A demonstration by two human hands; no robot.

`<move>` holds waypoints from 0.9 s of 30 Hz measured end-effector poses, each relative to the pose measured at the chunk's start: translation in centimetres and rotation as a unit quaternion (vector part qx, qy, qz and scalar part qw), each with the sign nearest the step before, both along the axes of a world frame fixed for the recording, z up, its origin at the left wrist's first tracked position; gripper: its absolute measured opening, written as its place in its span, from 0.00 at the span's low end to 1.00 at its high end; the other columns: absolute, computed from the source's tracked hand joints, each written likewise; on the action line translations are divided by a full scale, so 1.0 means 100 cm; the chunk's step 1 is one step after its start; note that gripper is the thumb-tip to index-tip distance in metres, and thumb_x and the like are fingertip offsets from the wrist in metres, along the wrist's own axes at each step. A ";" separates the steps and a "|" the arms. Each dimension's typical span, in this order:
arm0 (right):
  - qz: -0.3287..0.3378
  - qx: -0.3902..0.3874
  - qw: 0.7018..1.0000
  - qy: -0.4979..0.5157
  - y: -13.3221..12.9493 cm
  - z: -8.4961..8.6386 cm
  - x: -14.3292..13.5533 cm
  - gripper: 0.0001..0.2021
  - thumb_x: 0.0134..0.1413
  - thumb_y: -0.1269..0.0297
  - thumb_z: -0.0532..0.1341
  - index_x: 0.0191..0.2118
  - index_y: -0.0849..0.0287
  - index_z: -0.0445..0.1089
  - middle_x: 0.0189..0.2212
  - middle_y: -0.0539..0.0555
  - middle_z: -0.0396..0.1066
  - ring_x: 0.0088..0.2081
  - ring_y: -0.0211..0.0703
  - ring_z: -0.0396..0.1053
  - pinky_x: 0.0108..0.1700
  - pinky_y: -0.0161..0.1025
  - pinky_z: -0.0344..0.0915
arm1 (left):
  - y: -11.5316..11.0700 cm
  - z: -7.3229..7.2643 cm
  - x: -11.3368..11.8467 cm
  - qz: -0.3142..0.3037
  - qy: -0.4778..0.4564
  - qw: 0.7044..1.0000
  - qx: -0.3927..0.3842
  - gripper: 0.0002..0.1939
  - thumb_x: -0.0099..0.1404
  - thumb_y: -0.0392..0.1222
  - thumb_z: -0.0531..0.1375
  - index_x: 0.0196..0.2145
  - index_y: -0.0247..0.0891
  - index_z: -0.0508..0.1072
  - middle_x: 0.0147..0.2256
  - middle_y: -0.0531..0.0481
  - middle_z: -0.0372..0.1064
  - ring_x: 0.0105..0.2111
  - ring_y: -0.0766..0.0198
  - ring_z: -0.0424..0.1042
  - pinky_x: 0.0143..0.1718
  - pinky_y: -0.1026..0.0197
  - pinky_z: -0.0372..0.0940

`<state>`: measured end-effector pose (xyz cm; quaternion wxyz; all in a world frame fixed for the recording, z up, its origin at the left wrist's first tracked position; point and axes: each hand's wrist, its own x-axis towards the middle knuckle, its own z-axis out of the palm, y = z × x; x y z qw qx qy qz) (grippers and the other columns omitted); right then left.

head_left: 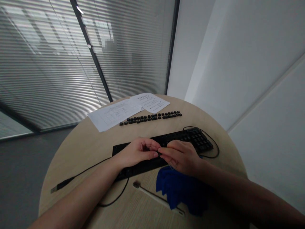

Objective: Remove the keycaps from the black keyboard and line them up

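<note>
Over the black keyboard [152, 163], my left hand [137, 151] and my right hand [182, 156] meet fingertip to fingertip. Pinched between them is a small dark piece [159, 153] that looks like a keycap, mostly hidden by the fingers. Below my right hand a blue cloth [181, 190] lies crumpled on the table. A toothbrush [154, 197] with dark bristles rests beside the cloth, its handle end partly next to it. The keyboard's right-hand keys [200, 140] are in place; my hands and forearms cover much of the rest.
Loose black keycaps [150, 118] stand in two rows beyond the keyboard. Printed papers [116, 113] lie at the far edge of the round wooden table [78, 152]. The cable's USB plug [59, 185] is at the left, and more cable loops right of the keyboard.
</note>
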<state>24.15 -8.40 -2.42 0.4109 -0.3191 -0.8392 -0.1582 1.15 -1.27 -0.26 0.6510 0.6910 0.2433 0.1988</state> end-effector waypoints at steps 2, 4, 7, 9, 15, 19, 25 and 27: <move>-0.001 -0.005 1.000 -0.001 0.002 -0.002 0.000 0.09 0.71 0.62 0.59 0.48 0.55 0.77 0.32 0.51 0.74 0.32 0.37 0.71 0.33 0.35 0.67 | 0.001 -0.002 0.000 -0.008 -0.002 1.000 0.006 0.11 0.61 0.41 0.69 0.42 0.36 0.79 0.35 0.51 0.80 0.32 0.66 0.75 0.38 0.62 0.69; -0.001 -0.015 1.000 -0.007 0.004 -0.004 0.000 0.09 0.72 0.61 0.59 0.48 0.55 0.77 0.34 0.52 0.75 0.33 0.38 0.72 0.34 0.35 0.68 | 0.001 -0.003 0.000 -0.018 0.000 1.000 0.015 0.11 0.62 0.42 0.68 0.42 0.37 0.79 0.36 0.50 0.81 0.34 0.65 0.77 0.41 0.60 0.70; 0.003 -0.037 0.999 -0.020 0.002 -0.007 -0.003 0.11 0.73 0.62 0.57 0.46 0.56 0.76 0.36 0.54 0.77 0.35 0.39 0.74 0.36 0.35 0.69 | -0.001 -0.003 0.001 -0.032 0.014 0.999 0.033 0.11 0.65 0.43 0.66 0.43 0.36 0.78 0.37 0.49 0.81 0.36 0.63 0.77 0.42 0.59 0.70; 0.008 -0.045 0.999 -0.027 0.000 -0.004 -0.002 0.11 0.74 0.63 0.56 0.45 0.57 0.76 0.37 0.55 0.77 0.36 0.40 0.74 0.37 0.35 0.70 | -0.002 -0.002 0.001 -0.028 0.018 0.998 0.058 0.13 0.66 0.45 0.65 0.45 0.36 0.77 0.38 0.48 0.80 0.37 0.62 0.77 0.41 0.58 0.70; -0.119 -0.103 0.987 0.028 0.028 0.033 0.062 0.07 0.69 0.62 0.61 0.45 0.54 0.77 0.41 0.56 0.78 0.41 0.47 0.75 0.44 0.42 0.71 | 0.017 0.002 -0.018 0.106 0.188 0.876 0.431 0.12 0.70 0.43 0.59 0.45 0.38 0.80 0.43 0.42 0.78 0.48 0.49 0.74 0.54 0.44 0.67; -0.256 -0.256 0.932 -0.004 0.097 0.042 0.136 0.10 0.61 0.63 0.66 0.47 0.57 0.78 0.40 0.56 0.79 0.34 0.45 0.73 0.42 0.42 0.69 | 0.038 -0.005 -0.032 0.093 0.271 0.821 0.494 0.15 0.72 0.46 0.57 0.45 0.36 0.81 0.47 0.38 0.79 0.51 0.45 0.74 0.57 0.42 0.67; -0.300 -0.420 0.854 -0.067 0.184 0.007 0.189 0.09 0.57 0.66 0.66 0.43 0.61 0.80 0.36 0.56 0.81 0.33 0.42 0.76 0.40 0.36 0.69 | 0.042 -0.013 -0.033 0.085 0.292 0.831 0.466 0.15 0.73 0.47 0.56 0.46 0.39 0.80 0.44 0.43 0.80 0.45 0.51 0.78 0.51 0.50 0.70; -0.291 -0.437 0.848 -0.074 0.200 -0.002 0.194 0.10 0.57 0.67 0.66 0.44 0.62 0.80 0.35 0.55 0.82 0.33 0.42 0.77 0.38 0.35 0.69 | 0.042 -0.013 -0.034 0.080 0.288 0.838 0.456 0.14 0.72 0.46 0.56 0.46 0.40 0.80 0.43 0.44 0.80 0.44 0.52 0.78 0.50 0.51 0.71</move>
